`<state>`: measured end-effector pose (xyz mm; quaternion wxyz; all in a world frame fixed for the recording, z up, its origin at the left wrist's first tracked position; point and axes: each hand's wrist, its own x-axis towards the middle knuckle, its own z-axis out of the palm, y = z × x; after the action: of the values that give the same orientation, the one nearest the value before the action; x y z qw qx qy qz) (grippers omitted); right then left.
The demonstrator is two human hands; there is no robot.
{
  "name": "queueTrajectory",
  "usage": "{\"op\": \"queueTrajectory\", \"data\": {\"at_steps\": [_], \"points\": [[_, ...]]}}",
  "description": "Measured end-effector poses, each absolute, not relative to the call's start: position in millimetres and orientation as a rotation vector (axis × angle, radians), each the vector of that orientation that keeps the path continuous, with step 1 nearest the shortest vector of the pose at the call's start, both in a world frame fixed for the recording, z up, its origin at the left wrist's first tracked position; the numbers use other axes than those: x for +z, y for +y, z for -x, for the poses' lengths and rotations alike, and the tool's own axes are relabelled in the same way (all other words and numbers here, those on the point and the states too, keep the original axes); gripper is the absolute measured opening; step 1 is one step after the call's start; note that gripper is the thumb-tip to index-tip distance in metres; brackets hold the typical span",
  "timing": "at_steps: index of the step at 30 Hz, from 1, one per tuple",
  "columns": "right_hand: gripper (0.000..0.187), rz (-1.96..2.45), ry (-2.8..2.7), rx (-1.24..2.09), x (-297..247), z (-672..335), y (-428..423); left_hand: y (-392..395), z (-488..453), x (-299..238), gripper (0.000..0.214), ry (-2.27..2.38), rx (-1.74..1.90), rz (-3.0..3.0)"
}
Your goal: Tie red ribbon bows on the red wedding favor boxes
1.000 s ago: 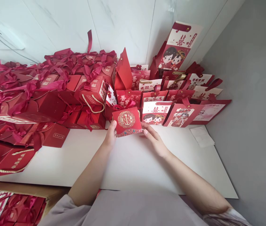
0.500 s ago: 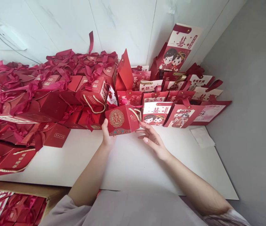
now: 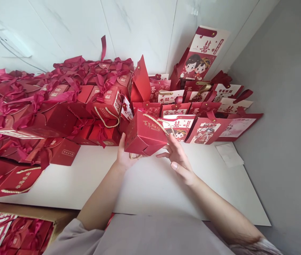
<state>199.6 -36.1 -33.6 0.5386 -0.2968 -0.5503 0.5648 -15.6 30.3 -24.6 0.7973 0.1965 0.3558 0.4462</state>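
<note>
A red gift box (image 3: 147, 136) with gold lettering and gold rope handles is held up above the white table, tilted so that one side and its folded bottom show. My left hand (image 3: 125, 152) grips it at the left end, thumb in front and the other fingers hidden behind or under it. At the box's right edge is my right hand (image 3: 179, 159), fingers apart, with fingertips at the rope handle (image 3: 157, 122); whether they press on the box I cannot tell. Just behind stands a white and red card bag (image 3: 186, 124) with a cartoon couple, partly covered by the box.
Ribboned red boxes (image 3: 51, 120) are piled on the left of the white table (image 3: 150, 191). Several red and white paper bags (image 3: 208, 131) stand in rows at the back right. A cardboard carton (image 3: 57, 216) of boxes is at lower left. White paper (image 3: 230, 154) lies near the grey wall.
The red box has turned in my left hand, from its round gold emblem to the lettered side and bottom. My right hand has shifted slightly right and down.
</note>
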Motion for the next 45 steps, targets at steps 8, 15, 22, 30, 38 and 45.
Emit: {"op": "queueTrajectory", "data": {"at_steps": [8,15,22,30,38,45], "points": [[0.068,0.661,-1.335,1.312,-30.1,-198.9,-29.3,25.6,5.2,-28.8,0.081,0.545,0.76,-0.208],[0.063,0.62,-1.339,1.351,-32.5,-199.3,-26.4,24.7,5.8,-36.0,0.091,0.307,0.649,-0.059],[0.064,0.589,-1.369,1.37,-32.6,-198.4,-27.4,27.3,9.4,-40.8,0.088,0.298,0.632,-0.041],[0.06,0.601,-1.394,1.38,-33.4,-200.4,-27.2,26.7,4.6,-31.4,0.074,0.431,0.688,-0.078],[0.059,0.592,-1.407,1.373,-35.5,-199.6,-27.4,26.3,2.5,-23.6,0.07,0.467,0.719,-0.094],[0.059,0.581,-1.399,1.386,-36.2,-200.5,-27.2,26.6,3.7,-24.6,0.069,0.426,0.705,-0.103]]}}
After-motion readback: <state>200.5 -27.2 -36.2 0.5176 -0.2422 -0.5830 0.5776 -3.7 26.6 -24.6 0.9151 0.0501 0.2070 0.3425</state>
